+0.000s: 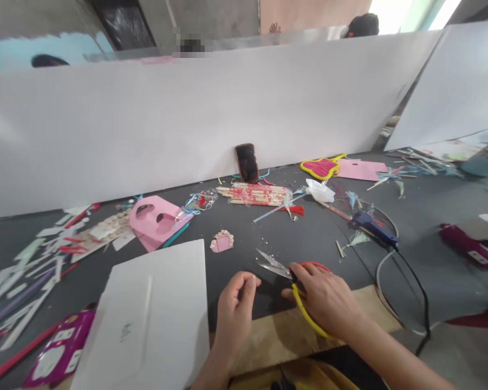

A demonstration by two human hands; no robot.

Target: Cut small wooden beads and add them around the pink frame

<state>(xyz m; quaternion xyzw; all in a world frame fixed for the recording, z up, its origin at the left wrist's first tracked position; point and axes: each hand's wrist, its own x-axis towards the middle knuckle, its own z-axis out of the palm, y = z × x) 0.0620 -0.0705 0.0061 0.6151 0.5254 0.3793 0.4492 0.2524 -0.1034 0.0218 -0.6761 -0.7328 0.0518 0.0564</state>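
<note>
My right hand [325, 295] grips a pair of scissors [274, 265] by yellow and red handles. Their blades are parted and point up and left over the dark table. Just left of the blade tips, my left hand [236, 303] is closed, thumb and forefinger pinched together. Whatever lies between those fingertips, if anything, is too small to make out. Beyond both hands a small pink piece edged with beige bits [222, 241] lies flat, and tiny crumbs are scattered near the blades.
A white foam board [146, 319] lies at left, beside a pink cut-out sheet [158, 219] and paper strips. A phone [247, 162] leans on the white partition [211, 108], behind packed sticks [258, 194]. A blue glue gun [373, 227] with a looping cable lies right.
</note>
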